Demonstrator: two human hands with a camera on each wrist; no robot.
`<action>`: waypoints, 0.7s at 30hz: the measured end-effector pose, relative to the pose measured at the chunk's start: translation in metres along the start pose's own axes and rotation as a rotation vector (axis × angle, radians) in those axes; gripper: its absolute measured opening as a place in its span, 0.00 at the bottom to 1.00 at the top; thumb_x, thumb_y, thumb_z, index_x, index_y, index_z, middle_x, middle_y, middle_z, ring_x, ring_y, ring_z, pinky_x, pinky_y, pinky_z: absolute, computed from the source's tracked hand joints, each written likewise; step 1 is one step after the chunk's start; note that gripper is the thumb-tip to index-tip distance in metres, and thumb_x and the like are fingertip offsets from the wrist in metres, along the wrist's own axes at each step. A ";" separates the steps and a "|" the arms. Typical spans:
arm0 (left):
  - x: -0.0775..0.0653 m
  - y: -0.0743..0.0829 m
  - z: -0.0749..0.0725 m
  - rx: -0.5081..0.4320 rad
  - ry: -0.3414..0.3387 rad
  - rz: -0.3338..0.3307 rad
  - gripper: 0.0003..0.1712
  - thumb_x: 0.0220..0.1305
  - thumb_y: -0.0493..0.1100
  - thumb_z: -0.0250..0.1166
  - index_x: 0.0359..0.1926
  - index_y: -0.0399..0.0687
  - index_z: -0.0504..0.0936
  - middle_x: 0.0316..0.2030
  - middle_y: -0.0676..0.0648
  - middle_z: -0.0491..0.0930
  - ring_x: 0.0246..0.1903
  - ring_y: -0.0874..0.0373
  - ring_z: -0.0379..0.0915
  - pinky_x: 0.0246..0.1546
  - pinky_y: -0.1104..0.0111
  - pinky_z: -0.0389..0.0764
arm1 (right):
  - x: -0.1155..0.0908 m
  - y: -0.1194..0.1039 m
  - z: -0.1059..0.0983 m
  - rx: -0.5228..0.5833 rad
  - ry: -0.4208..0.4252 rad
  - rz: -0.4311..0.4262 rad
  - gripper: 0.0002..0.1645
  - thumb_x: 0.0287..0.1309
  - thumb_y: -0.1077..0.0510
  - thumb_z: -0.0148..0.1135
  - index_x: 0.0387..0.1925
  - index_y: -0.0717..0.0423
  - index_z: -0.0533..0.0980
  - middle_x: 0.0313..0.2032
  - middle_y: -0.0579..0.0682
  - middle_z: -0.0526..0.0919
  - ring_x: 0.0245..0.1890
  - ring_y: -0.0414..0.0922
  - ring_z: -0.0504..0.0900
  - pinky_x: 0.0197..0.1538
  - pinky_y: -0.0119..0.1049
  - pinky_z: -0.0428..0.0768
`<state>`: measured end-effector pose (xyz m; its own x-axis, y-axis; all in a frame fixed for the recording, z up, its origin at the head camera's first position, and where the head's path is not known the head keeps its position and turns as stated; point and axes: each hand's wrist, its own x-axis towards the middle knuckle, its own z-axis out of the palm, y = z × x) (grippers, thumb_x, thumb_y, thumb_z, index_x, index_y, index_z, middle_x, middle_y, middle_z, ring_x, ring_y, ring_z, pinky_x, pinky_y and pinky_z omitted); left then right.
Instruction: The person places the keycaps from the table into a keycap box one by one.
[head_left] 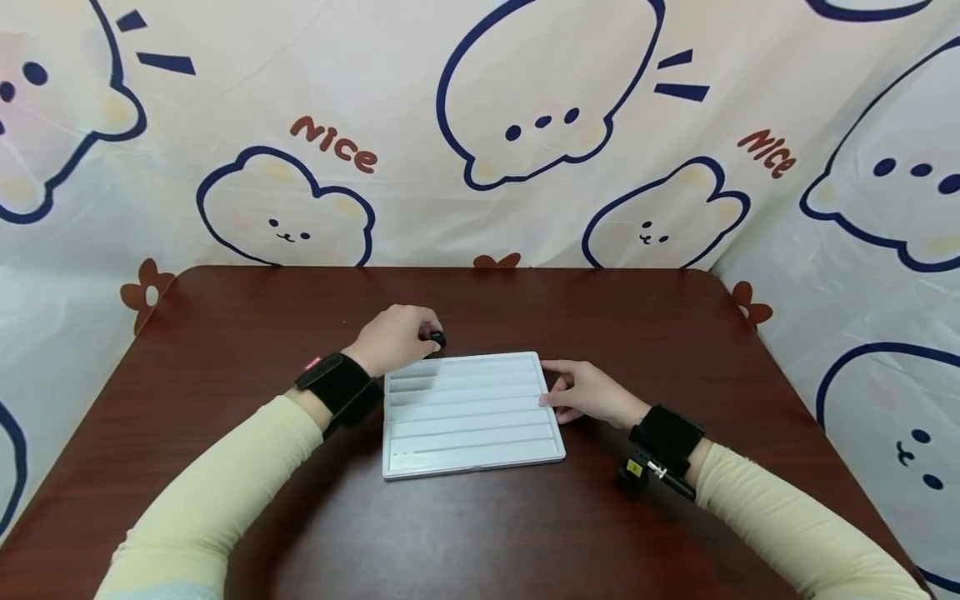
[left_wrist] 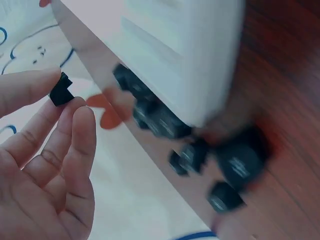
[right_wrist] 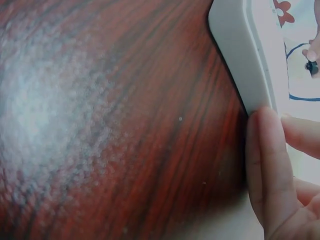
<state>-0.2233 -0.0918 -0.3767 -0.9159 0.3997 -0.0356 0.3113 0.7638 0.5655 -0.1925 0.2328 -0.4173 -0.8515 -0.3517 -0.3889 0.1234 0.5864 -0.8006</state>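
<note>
My left hand (head_left: pixel 393 337) pinches a small black keycap (left_wrist: pixel 61 91) between thumb and fingertips, above the far left corner of a white ridged tray (head_left: pixel 468 417). The tray lies flat on the table, crossed by several raised rows. At its right edge, my right hand (head_left: pixel 592 392) grips the rim between thumb and fingers, as the right wrist view also shows. Several more black keycaps (left_wrist: pixel 162 122) lie behind the tray's far edge in the left wrist view, blurred, some bearing white marks. The head view hides these loose keycaps.
The dark brown wooden table (head_left: pixel 480 533) extends around the tray on every side. A pale curtain (head_left: pixel 420 83) with cartoon outlines hangs behind the table and along its sides.
</note>
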 end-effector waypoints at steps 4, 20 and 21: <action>0.010 0.012 0.009 -0.003 -0.030 0.020 0.08 0.68 0.39 0.69 0.47 0.44 0.86 0.37 0.48 0.83 0.35 0.54 0.77 0.40 0.61 0.80 | 0.000 0.003 0.001 0.004 0.003 -0.002 0.44 0.64 0.64 0.69 0.75 0.69 0.59 0.32 0.56 0.80 0.27 0.44 0.82 0.34 0.37 0.86; 0.035 0.055 0.044 0.025 -0.115 0.103 0.08 0.67 0.36 0.68 0.47 0.44 0.87 0.36 0.50 0.82 0.31 0.57 0.74 0.35 0.67 0.76 | -0.002 -0.002 -0.001 -0.001 0.002 0.028 0.43 0.64 0.65 0.69 0.76 0.67 0.59 0.32 0.56 0.79 0.25 0.44 0.81 0.33 0.37 0.85; 0.037 0.058 0.047 0.029 -0.118 0.107 0.08 0.67 0.36 0.68 0.46 0.44 0.87 0.35 0.50 0.82 0.31 0.57 0.74 0.35 0.67 0.75 | -0.003 -0.001 -0.002 -0.001 0.001 0.028 0.43 0.64 0.65 0.69 0.75 0.67 0.59 0.32 0.56 0.80 0.25 0.44 0.82 0.33 0.37 0.85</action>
<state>-0.2272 -0.0094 -0.3837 -0.8417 0.5348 -0.0740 0.4142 0.7276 0.5468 -0.1912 0.2341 -0.4146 -0.8485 -0.3342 -0.4104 0.1466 0.5966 -0.7890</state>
